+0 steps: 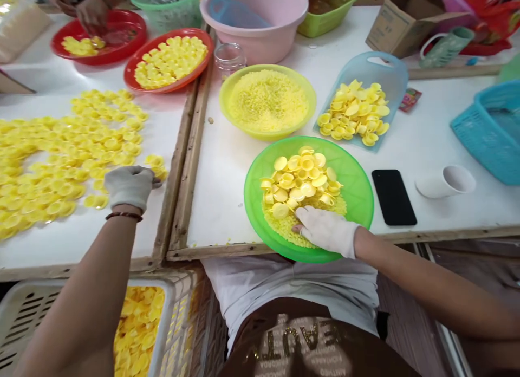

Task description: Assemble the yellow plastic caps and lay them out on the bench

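Note:
My left hand [129, 188], in a pale glove with bare fingertips, is at the right edge of many small yellow round cases [60, 187] spread on the left table. Its fingers curl down by a small cluster of cases [156, 166]; whether they grip one is hidden. In the green plate [357, 187] lie a heap of yellow caps [303, 174] and yellow granules [284, 228]. My gloved right hand [323, 228] reaches into that plate, its fingertips at the granules below the heap, and what they hold is too small to tell.
Beyond the green plate are a yellow bowl of granules [268, 101] and a blue tray [390, 79] with caps. A phone [394, 197] and white cup [446, 182] stand right. Another person's hands [92, 14] work over a red plate [122, 49]. A wooden rim [182, 166] divides the tables.

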Demonstrator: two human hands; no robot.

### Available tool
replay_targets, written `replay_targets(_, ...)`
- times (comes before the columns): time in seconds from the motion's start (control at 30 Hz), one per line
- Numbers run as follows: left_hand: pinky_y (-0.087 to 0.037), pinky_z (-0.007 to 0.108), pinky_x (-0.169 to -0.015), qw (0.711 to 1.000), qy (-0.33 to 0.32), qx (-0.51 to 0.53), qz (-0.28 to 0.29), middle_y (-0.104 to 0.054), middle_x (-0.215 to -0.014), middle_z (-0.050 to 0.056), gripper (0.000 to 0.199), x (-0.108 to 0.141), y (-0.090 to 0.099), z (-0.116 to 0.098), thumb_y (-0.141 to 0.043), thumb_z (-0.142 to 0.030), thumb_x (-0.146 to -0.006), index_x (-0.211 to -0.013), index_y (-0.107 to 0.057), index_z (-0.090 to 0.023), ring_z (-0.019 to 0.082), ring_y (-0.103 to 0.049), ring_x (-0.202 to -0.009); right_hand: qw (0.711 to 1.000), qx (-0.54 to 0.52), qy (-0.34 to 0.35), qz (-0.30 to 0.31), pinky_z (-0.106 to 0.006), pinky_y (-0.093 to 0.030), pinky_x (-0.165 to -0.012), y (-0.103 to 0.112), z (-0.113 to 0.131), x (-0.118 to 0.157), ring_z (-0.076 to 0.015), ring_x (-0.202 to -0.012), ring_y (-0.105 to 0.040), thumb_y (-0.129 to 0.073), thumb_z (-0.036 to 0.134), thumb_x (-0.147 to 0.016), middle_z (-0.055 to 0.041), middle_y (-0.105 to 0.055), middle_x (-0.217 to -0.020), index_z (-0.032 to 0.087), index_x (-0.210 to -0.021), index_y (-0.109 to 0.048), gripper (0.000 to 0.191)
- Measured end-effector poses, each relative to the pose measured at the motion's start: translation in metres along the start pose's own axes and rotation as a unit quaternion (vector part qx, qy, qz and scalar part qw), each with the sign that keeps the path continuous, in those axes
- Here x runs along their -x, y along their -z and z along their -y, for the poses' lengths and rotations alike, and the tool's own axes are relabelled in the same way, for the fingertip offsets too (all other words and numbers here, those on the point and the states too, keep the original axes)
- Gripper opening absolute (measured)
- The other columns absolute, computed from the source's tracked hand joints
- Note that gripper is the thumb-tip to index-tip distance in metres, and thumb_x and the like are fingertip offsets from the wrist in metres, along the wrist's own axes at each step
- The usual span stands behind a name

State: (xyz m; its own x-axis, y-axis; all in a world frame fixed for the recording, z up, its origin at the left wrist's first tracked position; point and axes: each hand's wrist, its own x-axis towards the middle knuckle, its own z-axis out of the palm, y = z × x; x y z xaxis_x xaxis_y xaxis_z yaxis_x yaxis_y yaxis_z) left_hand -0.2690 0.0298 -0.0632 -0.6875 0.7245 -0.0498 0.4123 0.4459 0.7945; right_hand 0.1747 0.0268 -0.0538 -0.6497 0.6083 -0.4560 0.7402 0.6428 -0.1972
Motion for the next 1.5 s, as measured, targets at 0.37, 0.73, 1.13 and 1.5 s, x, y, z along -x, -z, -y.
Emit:
replay_targets(0.37,-0.052,0.037,-0.081,0.851,-0.483,-0.179,0.102,-0.075,-0.102,0.009,0.026,0.127,-0.086,-0.127,-0.053,-0.032,-0.100,-0.100,-0.074,-0.017,0.023,-0.069,-0.093,0.615,-0.787,-0.019,-0.041,-0.021,-0.019,-0.040,0.029,-0.025,0.004,-0.0065,-0.044,-0.034,-0.056,0.039,-0.094,0.0057,-0.047,-0.067,0.022,-0.083,-0.048,0.022)
replay_targets(0.73,-0.048,0.042,-0.076,0.775,-0.503,-0.336,0.185,-0.072,-0.092,0.014,0.018,0.166,-0.143,-0.146,-0.057,-0.025,-0.095,-0.088,-0.071,-0.015,0.030,-0.067,-0.087,0.434,-0.888,0.014,-0.152,-0.015,-0.016,-0.035,0.035,-0.034,0.001,-0.0033,-0.038,-0.032,-0.060,0.043,-0.100,0.0084,-0.047,-0.060,0.019,-0.085,-0.053,0.029)
replay_targets(1.13,-0.049,0.027,-0.069,0.823,-0.498,-0.057,0.267,-0.074,-0.084,0.003,0.011,0.205,-0.147,-0.138,-0.062,-0.017,-0.090,-0.080,-0.063,-0.019,0.017,-0.069,-0.074,0.503,-0.786,0.092,-0.349,-0.021,-0.030,-0.041,0.061,-0.003,-0.010,-0.0078,-0.046,-0.040,-0.059,0.059,-0.098,0.0065,-0.048,-0.063,0.024,-0.096,-0.058,0.035)
replay_targets(1.5,-0.057,0.033,-0.078,0.809,-0.532,-0.055,0.245,-0.077,-0.105,0.008,0.010,0.201,-0.134,-0.134,-0.060,-0.017,-0.094,-0.085,-0.064,-0.018,0.022,-0.074,-0.091,0.494,-0.801,0.069,-0.331,-0.019,-0.023,-0.040,0.056,-0.017,-0.001,-0.0052,-0.044,-0.032,-0.064,0.058,-0.096,0.0086,-0.040,-0.061,0.022,-0.083,-0.051,0.040)
